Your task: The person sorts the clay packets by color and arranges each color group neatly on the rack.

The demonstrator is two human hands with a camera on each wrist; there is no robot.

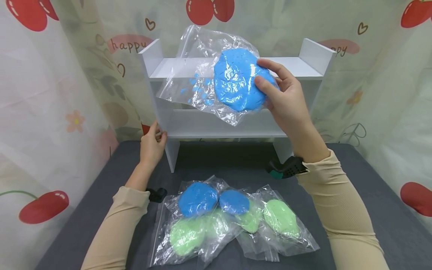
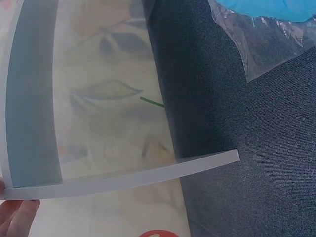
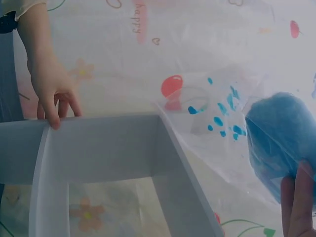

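Note:
My right hand (image 1: pixel 288 97) holds up a clear zip bag (image 1: pixel 199 41) by one end, thumb in front and fingers behind. Inside it is a flattened round of blue clay (image 1: pixel 236 80), with small blue bits stuck to the plastic. The bag hangs in front of the upper part of a white shelf unit (image 1: pixel 222 125) and partly hides it. At the shelf's left side, my left hand (image 1: pixel 152 146) grips the edge of the side panel (image 2: pixel 123 182); in the left wrist view, fingers (image 2: pixel 22 217) show below that panel.
On the dark tabletop (image 1: pixel 87 225), several clear bags of blue clay (image 1: pixel 197 198) and pale green clay (image 1: pixel 281 217) lie overlapping before the shelf. A curtain (image 1: pixel 77 93) printed with cherries and flowers surrounds the table.

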